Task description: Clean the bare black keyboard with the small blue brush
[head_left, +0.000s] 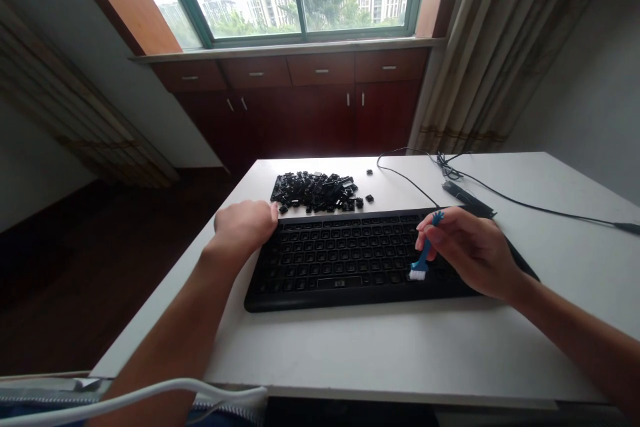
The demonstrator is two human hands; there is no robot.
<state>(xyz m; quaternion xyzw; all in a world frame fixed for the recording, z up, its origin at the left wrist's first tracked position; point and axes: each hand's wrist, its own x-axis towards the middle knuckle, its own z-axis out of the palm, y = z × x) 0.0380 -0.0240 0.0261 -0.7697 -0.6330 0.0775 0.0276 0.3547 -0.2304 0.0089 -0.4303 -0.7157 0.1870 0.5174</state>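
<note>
**Holding blue brush at keyboard**

Head view: pinching it in right hand; resting curled left hand at far left corner, grip hidden, unclear. Noting keyboard on white table, loose keycaps heaped beyond.

White table with black keyboard, keycap heap, dark strip and black cable.

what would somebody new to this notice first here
Probably the blue brush with white bristles, held in the right hand over the black keyboard, right of its middle. Next, perhaps, the heap of small black pieces on the white table, just beyond the keyboard toward its left. The left hand is at the keyboard's far left corner.
</note>
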